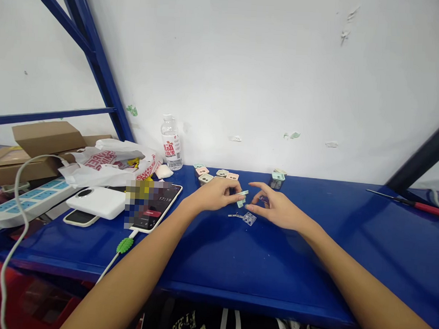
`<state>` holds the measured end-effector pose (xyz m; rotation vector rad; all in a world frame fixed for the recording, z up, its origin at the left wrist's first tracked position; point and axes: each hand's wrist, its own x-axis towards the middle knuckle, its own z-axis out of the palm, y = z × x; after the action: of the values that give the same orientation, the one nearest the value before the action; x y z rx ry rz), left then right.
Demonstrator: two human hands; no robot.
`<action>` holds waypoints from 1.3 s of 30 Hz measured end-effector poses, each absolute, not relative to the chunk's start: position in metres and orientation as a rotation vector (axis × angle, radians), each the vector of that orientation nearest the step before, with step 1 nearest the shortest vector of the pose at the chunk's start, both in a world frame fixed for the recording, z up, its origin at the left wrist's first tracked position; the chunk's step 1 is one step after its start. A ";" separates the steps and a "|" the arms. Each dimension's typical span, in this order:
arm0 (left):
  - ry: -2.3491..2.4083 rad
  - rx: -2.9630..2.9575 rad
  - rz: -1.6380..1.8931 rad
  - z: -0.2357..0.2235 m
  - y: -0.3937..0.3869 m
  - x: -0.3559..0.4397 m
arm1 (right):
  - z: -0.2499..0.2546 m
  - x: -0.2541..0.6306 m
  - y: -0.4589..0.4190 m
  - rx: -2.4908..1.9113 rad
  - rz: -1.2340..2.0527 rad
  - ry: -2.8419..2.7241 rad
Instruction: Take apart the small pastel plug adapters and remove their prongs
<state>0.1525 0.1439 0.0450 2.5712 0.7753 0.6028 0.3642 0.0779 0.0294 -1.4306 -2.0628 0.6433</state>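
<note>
Between the thumb and fingers of my left hand (221,193) is a small pale green plastic piece (241,199), held just above the blue table. My right hand (272,205) is close by on the right, its thumb and index finger apart, with no object visible between them. Below the hands lie a small clear plastic piece with square cells (249,218) and a thin narrow strip (235,215). Behind my left hand stand several small box-like pieces, among them a pink one (232,176) and a cream one (205,178). A pale green one (277,179) stands behind my right hand.
A clear bottle (172,145) stands against the wall. On the left are a lit phone (158,208) on a cable, a white power bank (97,202), a power strip (29,203), a plastic bag (105,161) and a cardboard box (47,138). A red-handled screwdriver (428,209) lies far right.
</note>
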 end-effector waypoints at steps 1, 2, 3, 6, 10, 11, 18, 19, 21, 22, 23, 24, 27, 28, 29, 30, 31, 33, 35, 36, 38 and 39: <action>0.770 2.576 0.618 0.045 0.144 0.152 | 0.030 0.364 0.078 -1.483 0.596 -2.106; 0.763 2.580 0.631 0.046 0.144 0.152 | 0.030 0.363 0.077 -1.530 0.562 -2.150; 0.757 2.581 0.640 0.047 0.144 0.152 | 0.029 0.362 0.077 -1.563 0.540 -2.192; 0.741 2.576 0.661 0.050 0.142 0.151 | 0.028 0.357 0.077 -1.608 0.514 -2.280; 0.754 2.560 0.689 0.051 0.141 0.150 | 0.028 0.354 0.077 -1.568 0.539 -2.318; 0.761 2.554 0.697 0.051 0.141 0.150 | 0.028 0.354 0.077 -1.544 0.569 -2.315; 0.797 2.534 0.749 0.050 0.141 0.150 | 0.025 0.362 0.077 -1.442 0.585 -2.324; 0.795 2.535 0.749 0.050 0.141 0.150 | 0.025 0.363 0.077 -1.422 0.573 -2.346; 0.798 2.539 0.759 0.050 0.141 0.150 | 0.023 0.363 0.078 -1.381 0.573 -2.380; 0.798 2.541 0.767 0.050 0.141 0.150 | 0.022 0.363 0.078 -1.366 0.581 -2.385; 0.795 2.543 0.778 0.050 0.142 0.149 | 0.022 0.363 0.079 -1.352 0.588 -2.381; 0.789 2.545 0.789 0.050 0.142 0.149 | 0.022 0.363 0.079 -1.340 0.594 -2.370; 0.765 2.546 0.808 0.049 0.144 0.149 | 0.022 0.363 0.081 -1.349 0.655 -2.299; 0.757 2.544 0.806 0.049 0.145 0.150 | 0.022 0.363 0.081 -1.362 0.677 -2.271; 0.750 2.541 0.801 0.048 0.145 0.150 | 0.022 0.364 0.082 -1.375 0.690 -2.244; 0.743 2.538 0.795 0.048 0.146 0.150 | 0.023 0.364 0.082 -1.382 0.697 -2.218; 0.736 2.537 0.791 0.048 0.146 0.150 | 0.023 0.364 0.082 -1.378 0.703 -2.193; 0.719 2.544 0.786 0.049 0.146 0.149 | 0.023 0.364 0.081 -1.354 0.730 -2.139; 0.706 2.556 0.787 0.049 0.146 0.149 | 0.023 0.363 0.080 -1.357 0.754 -2.099; 0.700 2.562 0.791 0.049 0.146 0.149 | 0.023 0.363 0.080 -1.372 0.743 -2.096; 0.692 2.570 0.799 0.049 0.147 0.149 | 0.022 0.362 0.080 -1.392 0.701 -2.112; 0.692 2.573 0.803 0.049 0.147 0.149 | 0.021 0.362 0.080 -1.383 0.685 -2.124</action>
<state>0.1487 0.1469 0.0485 2.5732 0.6917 0.8027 0.3619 0.0803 0.0208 -1.3832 -2.1235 0.6854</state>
